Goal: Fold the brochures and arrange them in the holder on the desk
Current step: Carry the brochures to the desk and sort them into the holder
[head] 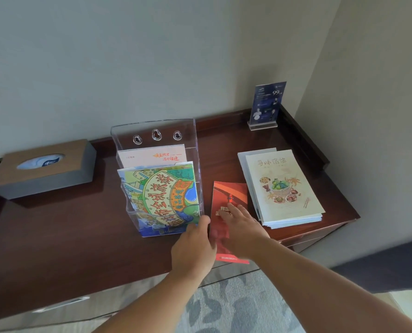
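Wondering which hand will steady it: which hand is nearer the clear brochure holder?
Left. The left hand is at the front right corner of the holder, thumb close against it; the right hand lies flat on the red brochure, farther to the right.

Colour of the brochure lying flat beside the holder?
Red brochure, with darker orange-red bands and pale lettering. The head view shows it on the desk, right of the clear holder.
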{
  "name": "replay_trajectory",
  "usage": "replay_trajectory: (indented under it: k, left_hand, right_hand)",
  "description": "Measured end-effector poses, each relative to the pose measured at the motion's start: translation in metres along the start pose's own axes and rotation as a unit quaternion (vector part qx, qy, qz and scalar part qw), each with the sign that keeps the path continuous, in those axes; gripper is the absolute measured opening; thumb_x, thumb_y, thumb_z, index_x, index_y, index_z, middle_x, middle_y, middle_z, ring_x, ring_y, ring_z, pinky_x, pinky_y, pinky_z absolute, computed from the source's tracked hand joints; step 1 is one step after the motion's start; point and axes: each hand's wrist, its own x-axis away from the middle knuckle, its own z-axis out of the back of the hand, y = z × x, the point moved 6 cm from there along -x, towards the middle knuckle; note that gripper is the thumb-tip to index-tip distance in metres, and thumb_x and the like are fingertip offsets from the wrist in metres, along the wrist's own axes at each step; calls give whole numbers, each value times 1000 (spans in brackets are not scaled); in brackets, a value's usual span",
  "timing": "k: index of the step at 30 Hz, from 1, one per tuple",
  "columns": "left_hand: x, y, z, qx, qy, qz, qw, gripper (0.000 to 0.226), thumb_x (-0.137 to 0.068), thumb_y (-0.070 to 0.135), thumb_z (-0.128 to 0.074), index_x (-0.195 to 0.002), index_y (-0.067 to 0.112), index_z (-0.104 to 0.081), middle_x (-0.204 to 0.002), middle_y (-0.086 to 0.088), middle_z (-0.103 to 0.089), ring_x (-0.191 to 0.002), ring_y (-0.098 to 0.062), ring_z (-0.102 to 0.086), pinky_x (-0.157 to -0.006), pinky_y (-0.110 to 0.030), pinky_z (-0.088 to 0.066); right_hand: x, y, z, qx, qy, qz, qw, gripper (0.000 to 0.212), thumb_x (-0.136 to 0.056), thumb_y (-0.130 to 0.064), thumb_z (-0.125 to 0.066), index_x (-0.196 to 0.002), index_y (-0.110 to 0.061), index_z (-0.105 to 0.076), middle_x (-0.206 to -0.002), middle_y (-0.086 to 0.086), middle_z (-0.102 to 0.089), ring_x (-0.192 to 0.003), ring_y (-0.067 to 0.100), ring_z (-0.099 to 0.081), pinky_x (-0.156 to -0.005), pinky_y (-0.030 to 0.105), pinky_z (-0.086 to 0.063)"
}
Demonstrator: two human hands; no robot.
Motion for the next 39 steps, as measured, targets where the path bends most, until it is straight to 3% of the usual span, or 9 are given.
replay_trajectory:
  k: [7, 13, 16, 18, 20, 22, 26, 36, 39]
  left_hand:
    - [-15, -12, 5, -8, -11, 10, 1000, 31, -89, 32, -50, -118, 34, -38, -115, 5, -54, -99, -21, -61, -70, -35, -47]
    - [-37, -27, 17, -39, -6, 34, 999, 33, -91, 32, -51, -123, 27, -43, -117, 2, -54, -103, -23, -59, -73, -36, -45]
    - [-36, -11, 14, -83, 40, -71, 993, 21, -90, 30, -49, -108, 21, -55, -101, 1, -54, -97, -24, -54, -76, -35, -44]
    - [-31, 2, -3, -97, 31, -155, 983, 29, -92, 32, -42, -113, 19, -57, -109, 0, -54, -107, -24, -52, -90, -34, -42]
    - [-30, 6, -24, -108, -6, -180, 978, 50, -95, 36, -35, -138, 13, -45, -141, -8, -46, -136, -27, -37, -113, -39, -29]
    - [-29, 1, -38, -127, -20, -171, 977, 66, -96, 46, -29, -150, 8, -28, -157, -11, -26, -147, -25, -17, -120, -42, -16]
    - [-27, -4, -46, -142, -16, -164, 976, 75, -96, 55, -26, -151, 4, -24, -159, -14, -20, -149, -25, -12, -119, -45, -17]
    - [-28, -7, -51, -156, -42, -161, 974, 81, -94, 57, -20, -154, 4, -3, -162, -14, -1, -149, -24, 4, -121, -44, -4]
    - [-31, 2, -48, -143, -31, -135, 980, 88, -89, 61, -26, -153, 3, -9, -161, -15, -8, -149, -27, -5, -121, -45, -2]
  right_hand:
    - [-14, -3, -11, 25, -1, -7, 1000, 82, -89, -63, -45, -155, -30, -9, -164, -2, 4, -150, 24, 7, -122, 43, -8]
    - [-25, -13, -11, 19, 7, -16, 1000, 78, -91, -52, -52, -155, -30, -12, -164, -1, -1, -150, 25, 2, -119, 43, -13]
    - [-31, -15, 1, 24, 73, -13, 997, 61, -92, -29, -53, -148, -26, -30, -158, -1, -23, -143, 24, -22, -112, 40, -30]
    - [-37, -15, 12, 32, 119, -1, 992, 52, -93, -25, -49, -144, -25, -36, -152, -3, -30, -137, 23, -30, -108, 39, -33]
    - [-48, -12, 17, 44, 123, 18, 991, 56, -95, -22, -48, -148, -26, -30, -156, -4, -23, -143, 22, -21, -113, 40, -26]
    - [-63, -7, 14, 61, 84, 36, 994, 65, -98, -19, -44, -155, -26, -14, -163, -5, -6, -150, 19, -3, -120, 39, -11]
    - [-89, -4, 8, 109, 51, 59, 991, 64, -103, -27, -30, -155, -29, 7, -163, -10, 12, -150, 19, 13, -121, 41, 3]
    - [-113, 2, 9, 129, 72, 42, 988, 57, -103, -48, -14, -153, -38, 10, -162, -14, 12, -150, 22, 14, -120, 45, 3]
    - [-114, 2, 8, 129, 77, 41, 988, 57, -103, -46, -14, -154, -36, 9, -163, -11, 12, -150, 25, 14, -119, 47, 4]
